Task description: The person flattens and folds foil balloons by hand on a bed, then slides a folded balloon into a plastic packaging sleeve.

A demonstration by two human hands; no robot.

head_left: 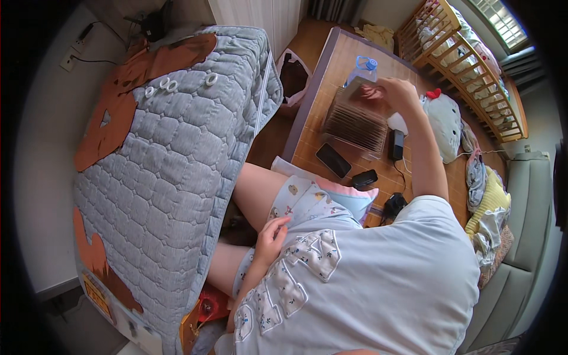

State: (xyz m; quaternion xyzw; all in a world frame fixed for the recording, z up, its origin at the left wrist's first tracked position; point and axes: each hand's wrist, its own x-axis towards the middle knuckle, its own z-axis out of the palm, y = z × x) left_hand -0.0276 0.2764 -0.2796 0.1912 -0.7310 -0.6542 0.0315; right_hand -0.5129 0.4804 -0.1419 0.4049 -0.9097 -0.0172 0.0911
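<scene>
My right hand reaches out over the far end of a row of thin brown sheets, packed closely on edge in what looks like a clear holder. Motion smears its fingers, and whether they grip a sheet is hidden. A clear plastic bottle with a blue cap stands just beyond the sheets. On my lap, my left hand rests with fingers loosely stretched and nothing in it. Nearer me lie a black smartphone and a small black case-like object. A black box-shaped device is right of the sheets.
To my left a grey quilted mattress carries several white rings and brown cut-out pieces. A wooden crib is at the far right. A white plush pillow and piled clothes lie on the right. A pastel cushion is by my lap.
</scene>
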